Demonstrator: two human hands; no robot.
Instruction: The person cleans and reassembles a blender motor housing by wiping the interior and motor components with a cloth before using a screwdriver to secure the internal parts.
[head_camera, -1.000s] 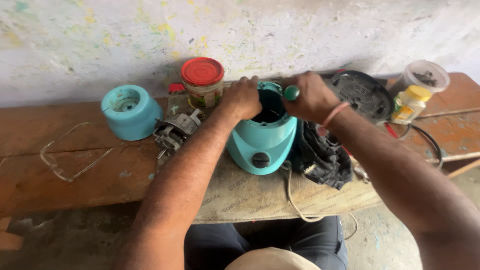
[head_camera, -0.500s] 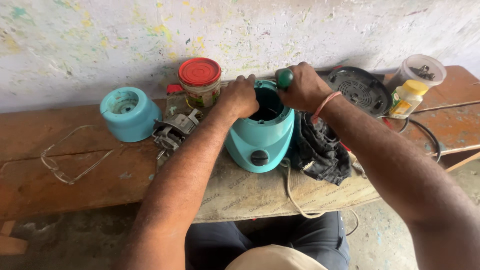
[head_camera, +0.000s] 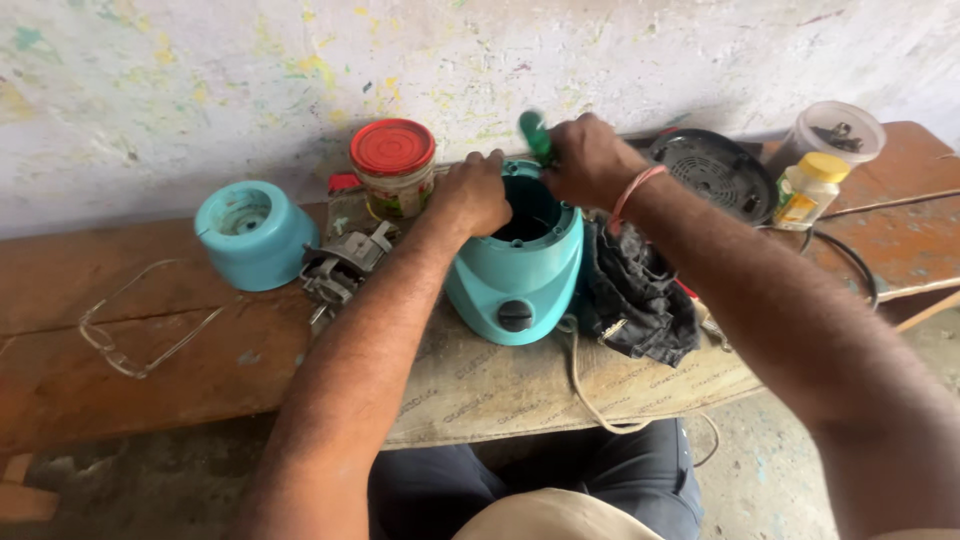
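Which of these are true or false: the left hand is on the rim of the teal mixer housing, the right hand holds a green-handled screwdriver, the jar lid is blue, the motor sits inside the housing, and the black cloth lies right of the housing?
1. The left hand is on the rim of the teal mixer housing. True.
2. The right hand holds a green-handled screwdriver. True.
3. The jar has a blue lid. False: the lid is red.
4. The motor sits inside the housing. False: it lies on the wooden bench, left of the housing.
5. The black cloth lies right of the housing. True.
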